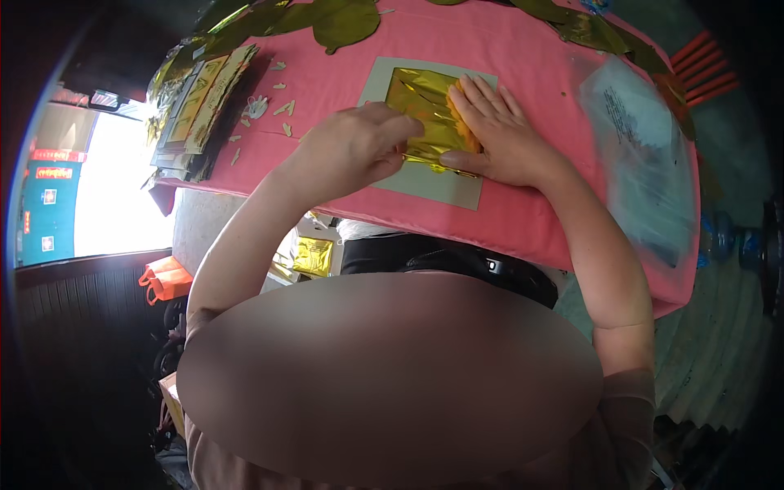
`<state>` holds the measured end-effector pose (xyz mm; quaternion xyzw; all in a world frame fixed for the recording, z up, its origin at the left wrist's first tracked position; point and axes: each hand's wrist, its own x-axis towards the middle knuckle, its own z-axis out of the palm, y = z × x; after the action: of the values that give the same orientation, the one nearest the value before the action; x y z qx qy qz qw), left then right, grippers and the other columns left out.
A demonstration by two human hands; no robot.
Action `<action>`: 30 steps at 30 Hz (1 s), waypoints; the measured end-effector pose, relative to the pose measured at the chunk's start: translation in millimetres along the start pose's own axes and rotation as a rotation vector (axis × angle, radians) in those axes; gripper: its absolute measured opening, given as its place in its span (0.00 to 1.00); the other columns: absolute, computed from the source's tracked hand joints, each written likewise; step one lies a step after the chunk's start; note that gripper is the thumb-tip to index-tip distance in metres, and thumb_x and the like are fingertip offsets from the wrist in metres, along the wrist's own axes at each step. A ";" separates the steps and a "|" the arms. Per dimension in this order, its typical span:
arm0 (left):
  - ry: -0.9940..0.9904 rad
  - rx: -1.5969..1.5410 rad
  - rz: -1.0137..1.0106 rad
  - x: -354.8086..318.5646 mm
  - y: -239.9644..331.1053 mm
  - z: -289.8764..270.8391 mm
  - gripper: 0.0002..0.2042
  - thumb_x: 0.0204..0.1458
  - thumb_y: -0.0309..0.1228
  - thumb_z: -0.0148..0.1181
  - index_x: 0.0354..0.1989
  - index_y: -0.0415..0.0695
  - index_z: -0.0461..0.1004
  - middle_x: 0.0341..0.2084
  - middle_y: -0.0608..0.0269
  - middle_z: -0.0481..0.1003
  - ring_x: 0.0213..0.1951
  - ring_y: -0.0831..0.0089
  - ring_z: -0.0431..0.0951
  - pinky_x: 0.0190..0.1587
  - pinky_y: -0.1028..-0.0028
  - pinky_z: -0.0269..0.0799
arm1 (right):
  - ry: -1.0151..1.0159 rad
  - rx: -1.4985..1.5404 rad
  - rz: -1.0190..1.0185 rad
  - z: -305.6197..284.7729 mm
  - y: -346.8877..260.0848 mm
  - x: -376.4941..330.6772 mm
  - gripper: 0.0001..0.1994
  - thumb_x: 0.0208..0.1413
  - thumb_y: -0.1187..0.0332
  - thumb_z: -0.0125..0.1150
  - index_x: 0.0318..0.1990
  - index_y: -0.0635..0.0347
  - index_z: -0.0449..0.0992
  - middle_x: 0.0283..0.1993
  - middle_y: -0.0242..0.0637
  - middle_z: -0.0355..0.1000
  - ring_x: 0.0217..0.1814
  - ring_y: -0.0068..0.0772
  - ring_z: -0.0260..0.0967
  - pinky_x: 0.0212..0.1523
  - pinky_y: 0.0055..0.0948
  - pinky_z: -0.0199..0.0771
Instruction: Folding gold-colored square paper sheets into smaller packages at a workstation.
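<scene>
A shiny gold foil sheet (426, 110) lies on a grey board (457, 189) on the pink-covered table. My right hand (502, 139) rests flat on the foil's right side, fingers stretched out and thumb at the near edge. Beside those fingers shows an orange patch; I cannot tell if it is a separate thing or a reflection. Over the left edge of the foil and board, my left hand (359, 147) is closed with its fingers curled. Whatever its fingertips hold, if anything, is hidden.
At the left stands a stack of flat decorated pieces (204, 110), with small pale cut-outs (284, 107) beside it. Dark gold leaf shapes (347, 23) line the far edge. A clear plastic bag (641, 155) lies on the right. Below the near edge sits a gold packet (313, 256).
</scene>
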<state>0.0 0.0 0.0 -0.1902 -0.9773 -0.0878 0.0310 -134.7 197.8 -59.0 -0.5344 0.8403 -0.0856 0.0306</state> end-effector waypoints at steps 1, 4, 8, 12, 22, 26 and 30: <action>0.036 -0.101 -0.036 -1.8 -1.9 -2.0 0.19 0.39 0.28 0.62 0.43 0.44 0.68 0.34 0.53 0.71 0.39 0.60 0.74 0.40 0.66 0.72 | -0.021 -0.006 0.011 -0.8 -0.6 0.0 0.49 0.48 0.31 0.43 0.67 0.61 0.41 0.71 0.48 0.34 0.75 0.40 0.25 0.70 0.42 0.24; 0.077 -0.225 -0.125 -13.5 -12.9 -5.9 0.17 0.41 0.24 0.58 0.43 0.42 0.68 0.32 0.55 0.71 0.37 0.62 0.74 0.39 0.67 0.72 | -0.044 -0.004 0.023 -2.4 -2.2 -0.1 0.47 0.49 0.34 0.45 0.68 0.58 0.40 0.72 0.46 0.34 0.75 0.39 0.25 0.70 0.40 0.24; 0.100 -0.323 -0.250 -23.1 -19.5 -5.8 0.16 0.41 0.21 0.54 0.43 0.41 0.68 0.31 0.56 0.71 0.35 0.60 0.73 0.37 0.66 0.71 | -0.051 0.004 0.023 -3.8 -2.8 -0.8 0.48 0.49 0.34 0.45 0.68 0.59 0.40 0.72 0.47 0.34 0.75 0.39 0.25 0.70 0.40 0.24; 0.066 -0.445 -0.257 -17.0 -18.7 -1.6 0.17 0.42 0.20 0.54 0.44 0.42 0.69 0.33 0.56 0.70 0.34 0.62 0.74 0.37 0.67 0.72 | -0.056 0.009 0.033 -4.0 -3.3 -0.9 0.48 0.49 0.34 0.45 0.68 0.59 0.40 0.72 0.47 0.33 0.75 0.39 0.25 0.70 0.40 0.24; 0.301 -0.150 0.051 -16.3 -31.4 15.0 0.10 0.45 0.25 0.59 0.38 0.44 0.74 0.37 0.61 0.72 0.39 0.63 0.74 0.40 0.68 0.72 | -0.069 0.020 0.029 -5.7 -3.9 -1.0 0.48 0.49 0.33 0.45 0.68 0.59 0.40 0.72 0.47 0.33 0.75 0.39 0.25 0.70 0.40 0.24; 0.305 0.154 0.206 -13.1 -34.6 10.5 0.12 0.44 0.28 0.59 0.39 0.45 0.73 0.39 0.64 0.72 0.41 0.67 0.74 0.41 0.69 0.72 | -0.063 0.007 0.031 -4.5 -2.7 -1.6 0.48 0.49 0.33 0.44 0.68 0.59 0.40 0.72 0.47 0.33 0.75 0.39 0.25 0.70 0.40 0.24; 0.345 0.214 0.251 -13.9 -42.6 14.0 0.13 0.44 0.29 0.60 0.41 0.45 0.72 0.40 0.64 0.73 0.40 0.67 0.74 0.41 0.69 0.72 | -0.059 0.022 0.019 -5.3 -3.7 -1.4 0.48 0.49 0.33 0.44 0.68 0.59 0.40 0.72 0.47 0.33 0.75 0.39 0.25 0.70 0.40 0.24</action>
<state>-3.6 -41.4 -21.8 -0.2880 -0.9300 -0.0103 0.2282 -131.5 198.1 -53.3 -0.5285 0.8430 -0.0786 0.0619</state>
